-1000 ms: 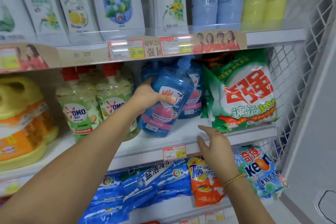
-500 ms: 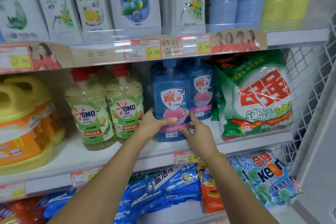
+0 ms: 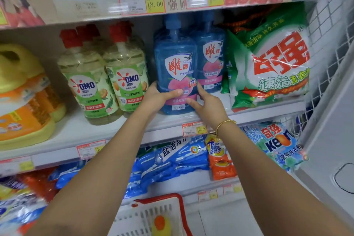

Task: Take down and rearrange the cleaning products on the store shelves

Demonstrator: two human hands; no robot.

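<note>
A blue dish-soap bottle [image 3: 175, 63] with a red-and-pink label stands upright at the front of the middle shelf [image 3: 118, 132]. My left hand [image 3: 159, 97] grips its lower left side, thumb across the label. My right hand [image 3: 206, 104] touches its lower right side with fingers extended. A second blue bottle [image 3: 210, 57] stands just behind and to the right of it.
Two OMO bottles [image 3: 107, 80] with red caps stand to the left, beside yellow-orange jugs [image 3: 23, 97]. A big green-and-white detergent bag [image 3: 272, 59] leans at the right, by a wire side panel [image 3: 325, 44]. Blue, orange and Keon bags fill the lower shelf. A red-rimmed basket [image 3: 162, 214] sits below.
The blue bottle went from tilted in my left hand to upright on the shelf. My right hand rose from the shelf edge to the bottle's right side. The view dropped lower.
</note>
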